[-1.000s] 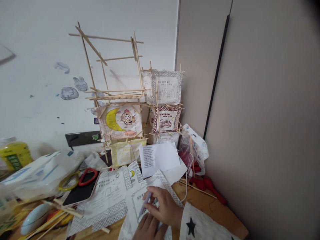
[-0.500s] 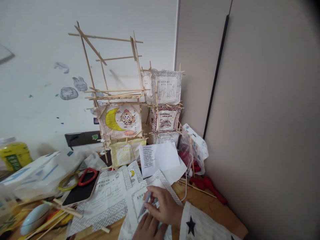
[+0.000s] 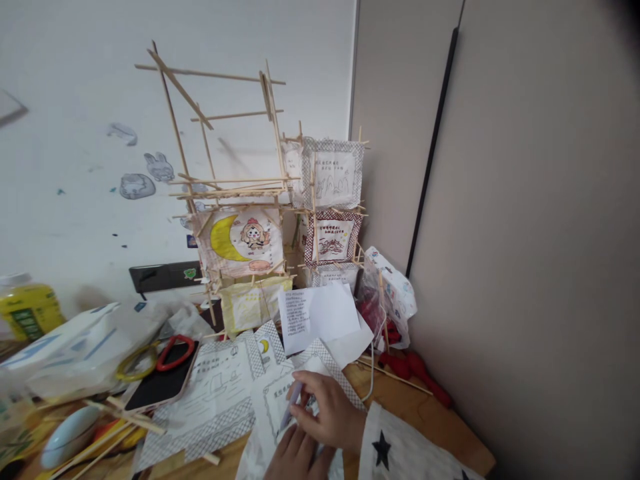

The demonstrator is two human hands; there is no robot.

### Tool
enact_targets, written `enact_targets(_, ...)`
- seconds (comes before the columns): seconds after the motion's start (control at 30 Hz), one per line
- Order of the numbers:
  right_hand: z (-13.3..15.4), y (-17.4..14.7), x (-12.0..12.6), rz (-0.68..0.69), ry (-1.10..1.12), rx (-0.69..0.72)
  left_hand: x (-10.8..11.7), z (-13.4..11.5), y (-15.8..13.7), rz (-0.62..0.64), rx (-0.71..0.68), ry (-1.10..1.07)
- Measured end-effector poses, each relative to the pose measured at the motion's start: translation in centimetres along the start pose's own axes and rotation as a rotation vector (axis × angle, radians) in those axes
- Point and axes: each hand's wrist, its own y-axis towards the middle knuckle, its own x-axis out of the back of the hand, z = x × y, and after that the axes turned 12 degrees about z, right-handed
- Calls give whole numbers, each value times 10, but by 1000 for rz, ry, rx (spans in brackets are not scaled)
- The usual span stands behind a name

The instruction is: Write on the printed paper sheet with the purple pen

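Note:
In the head view, my right hand [image 3: 325, 410], in a white sleeve with a dark star, pinches a lavender pen [image 3: 294, 400] slanting down over a paper. This sheet [image 3: 273, 393] carries a line of writing and a drawn border; the pen's tip is hard to make out. My left hand [image 3: 297, 459] rests on the lower part of the same sheet, its fingers stretched out just under the right hand. Part of the drawing is hidden beneath both hands. To the left lies another patterned sheet [image 3: 220, 387] with outlined pictures and writing.
Behind the papers stands a stick frame [image 3: 225, 181] with decorated panels [image 3: 245, 240]. White handwritten paper [image 3: 320, 313] leans before it. At left lie red-handled scissors [image 3: 175, 353], a phone [image 3: 160, 387], loose sticks [image 3: 135, 417] and a pale blue egg-shaped object [image 3: 70, 437]. A cabinet [image 3: 500, 200] borders the right.
Almost nothing differs. The view has shifted very slightly, while both hands and the pen keep nearly the same place on the sheet.

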Motion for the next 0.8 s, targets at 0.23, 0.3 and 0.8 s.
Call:
enact_targets(0.23, 2, -1, 2, -33, 8, -7, -6, -2, -2, 10, 39, 0)
enact_targets(0.3, 2, -2, 1, -59, 9, -5, -9, -3, -4, 42, 37, -3)
enact_targets(0.8, 2, 1, 3, -103, -63, 58, -4, -1, -2, 45, 22, 13)
